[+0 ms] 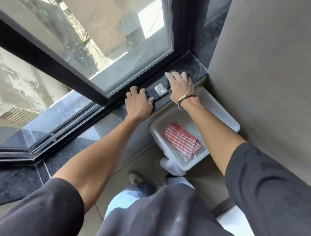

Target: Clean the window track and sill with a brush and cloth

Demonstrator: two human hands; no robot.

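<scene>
A flat brush (161, 89) with a silver metal band lies on the black stone sill (193, 66), close to the right corner of the window. My left hand (138, 104) rests over the brush's dark end, fingers curled on it. Just to the right, my right hand (183, 86) presses a pale cloth (170, 74) onto the sill; the cloth is blurred and mostly hidden under the fingers. The dark window frame and its track (64, 136) run along the back of the sill to the left. A red-and-white checked cloth (182, 142) lies in a white tub (156, 130) below the sill.
A beige wall (273, 73) closes off the right side, just behind the tub. The sliding glass pane (101, 38) stands right behind my hands. My feet (135, 177) are on a tiled floor below. The sill stretches on to the lower left.
</scene>
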